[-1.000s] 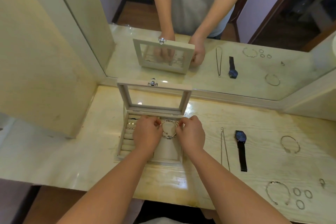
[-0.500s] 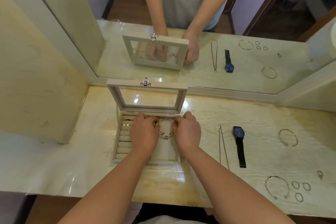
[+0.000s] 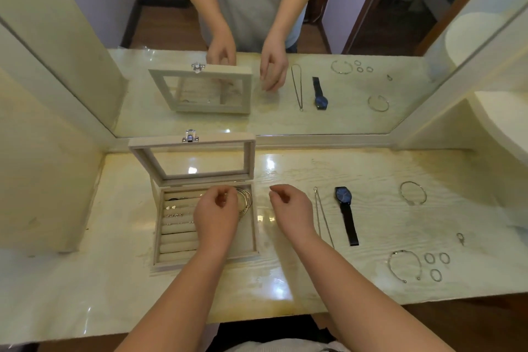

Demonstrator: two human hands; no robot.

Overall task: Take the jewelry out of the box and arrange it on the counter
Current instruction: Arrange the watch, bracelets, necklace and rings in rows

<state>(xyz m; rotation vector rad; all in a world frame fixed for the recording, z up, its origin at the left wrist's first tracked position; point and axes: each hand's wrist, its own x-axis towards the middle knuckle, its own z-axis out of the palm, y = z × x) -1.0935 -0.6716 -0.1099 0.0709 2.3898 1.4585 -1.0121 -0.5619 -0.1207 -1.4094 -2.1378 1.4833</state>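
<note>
The bangles (image 3: 245,200) are held at their left edge by the curled fingers of the left hand (image 3: 216,217), over the right compartment of the open box (image 3: 157,223). The right hand (image 3: 291,208) is raised above the counter (image 3: 285,274) just right of the box, fingers curled toward the thumb; whether anything is pinched there cannot be told. Right of that hand, a necklace (image 3: 323,217), a watch (image 3: 346,214), bracelets (image 3: 413,193) and rings (image 3: 436,264) are laid out. Small pieces (image 3: 174,214) are seen in the box, left of the left hand.
</note>
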